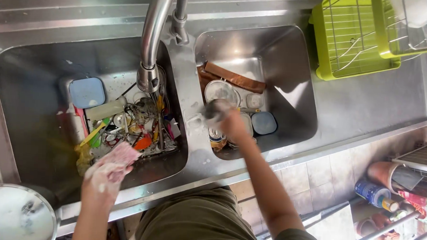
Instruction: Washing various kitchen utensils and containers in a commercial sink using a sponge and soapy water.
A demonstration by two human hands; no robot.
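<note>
My left hand [103, 175], covered in soap foam, grips a pink sponge [124, 154] over the front edge of the left sink basin [30, 94]. That basin is full of dirty utensils [142, 122], lids and a blue square lid [86, 92]. My right hand [232, 123] reaches over the right sink basin [290, 80] and holds a small dark object [215, 109], blurred by motion, above washed glass lids [221, 91] and containers. A brown board [236, 78] lies at the back of that basin.
A curved steel faucet [152, 42] hangs between the basins. A lime-green dish rack [351, 37] stands on the drainboard at the right. A soapy bowl [16, 215] sits at the lower left. Cans and pots [376, 192] lie on the floor at the right.
</note>
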